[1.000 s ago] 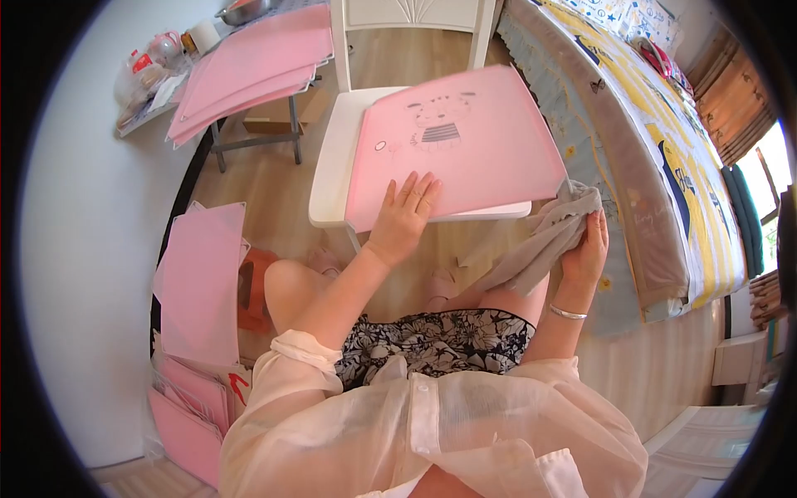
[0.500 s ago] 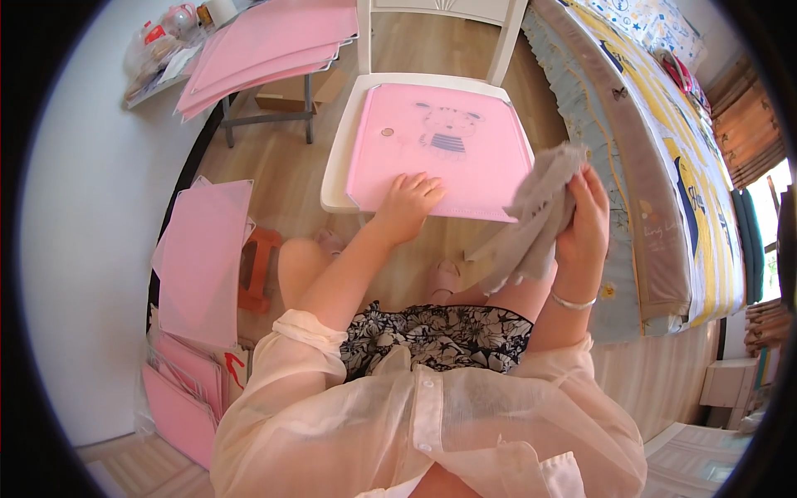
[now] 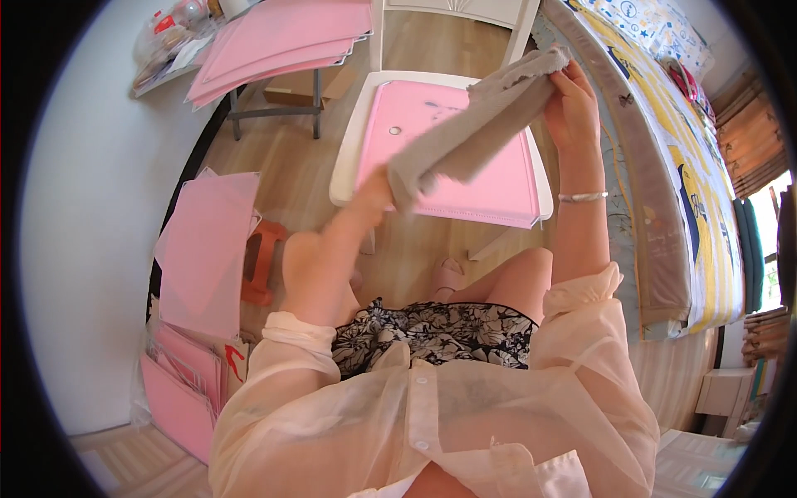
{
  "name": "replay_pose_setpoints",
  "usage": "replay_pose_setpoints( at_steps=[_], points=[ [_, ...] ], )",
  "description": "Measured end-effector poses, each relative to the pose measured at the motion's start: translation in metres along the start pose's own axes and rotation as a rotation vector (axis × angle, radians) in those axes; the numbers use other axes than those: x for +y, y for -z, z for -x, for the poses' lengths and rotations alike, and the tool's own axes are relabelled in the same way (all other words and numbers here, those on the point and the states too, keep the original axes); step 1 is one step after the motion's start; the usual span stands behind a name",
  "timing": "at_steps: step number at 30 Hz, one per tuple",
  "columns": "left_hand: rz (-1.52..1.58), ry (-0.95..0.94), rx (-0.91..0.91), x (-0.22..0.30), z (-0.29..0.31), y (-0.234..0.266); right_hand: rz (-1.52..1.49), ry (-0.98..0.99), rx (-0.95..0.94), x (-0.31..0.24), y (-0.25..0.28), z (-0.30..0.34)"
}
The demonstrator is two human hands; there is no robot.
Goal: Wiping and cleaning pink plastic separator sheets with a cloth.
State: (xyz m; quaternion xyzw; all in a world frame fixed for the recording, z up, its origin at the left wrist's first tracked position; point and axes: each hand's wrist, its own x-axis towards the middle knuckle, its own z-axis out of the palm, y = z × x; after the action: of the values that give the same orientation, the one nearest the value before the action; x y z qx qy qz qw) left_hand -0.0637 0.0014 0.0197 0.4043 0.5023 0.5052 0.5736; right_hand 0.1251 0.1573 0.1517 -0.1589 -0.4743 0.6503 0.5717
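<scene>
Gray cloth [image 3: 490,116] now spans both hands above the pink panel [image 3: 490,195]

In the head view, I see the left hand [image 3: 376,197] up off the panel, where it lay flat half a second ago. The cloth, which hung bunched from the right hand [image 3: 574,104] beside the panel, now runs slantwise across it, hiding most of the printed figure. The right hand is higher than before, its thumb and fingers pinching the cloth's upper end. The left hand is at the lower end, but it is blurred and I can't tell whether its fingers are closed on the fabric.

The cloth looks limp and creased lengthwise, with a loose fold drooping between the two hands. Below and left of the right-hand grip, the panel rests on the white chair [image 3: 341,184]. It is flat and glossy, with a small round ring [image 3: 394,130] beyond the left hand and a finely ribbed near edge. Left of both hands I have more pink sheets [image 3: 212,257], beside an orange stool [image 3: 264,259].
</scene>
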Motion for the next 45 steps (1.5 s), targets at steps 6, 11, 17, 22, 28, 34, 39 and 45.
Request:
replay_pose_setpoints(
  at_steps=[6, 11, 17, 22, 28, 34, 39, 45],
  points=[
    [-0.409, -0.700, 0.315, 0.065, 0.003, 0.026, 0.102, -0.037, -0.034, 0.016, 0.053, 0.011],
    [-1.803, -0.627, 0.456, 0.030, 0.019, 0.032, 0.778, -0.511, 0.222, 0.047, 0.119, 0.053],
    [-1.307, -0.586, 0.213, 0.002, -0.018, 0.006, 1.138, -0.192, 0.102, 0.099, 0.120, 0.035],
    [-1.489, -0.255, 0.207, -0.042, -0.040, 0.006, 1.853, 0.071, -0.006, 0.150, 0.100, 0.015],
    [-1.541, -0.233, 0.176, -0.037, -0.040, 0.008, 1.919, 0.000, -0.516, 0.214, 0.022, 0.022],
    [-1.500, -0.173, 0.363, -0.036, -0.026, 0.022, 1.788, -0.029, -0.442, 0.210, 0.046, -0.001],
    [-1.474, -0.085, 0.491, -0.037, -0.028, 0.031, 1.939, -0.352, -0.142, 0.204, 0.061, -0.023],
    [-1.386, -0.184, 0.378, -0.033, -0.032, 0.029, 1.929, -0.115, -0.284, 0.249, 0.048, -0.099]
  ],
)
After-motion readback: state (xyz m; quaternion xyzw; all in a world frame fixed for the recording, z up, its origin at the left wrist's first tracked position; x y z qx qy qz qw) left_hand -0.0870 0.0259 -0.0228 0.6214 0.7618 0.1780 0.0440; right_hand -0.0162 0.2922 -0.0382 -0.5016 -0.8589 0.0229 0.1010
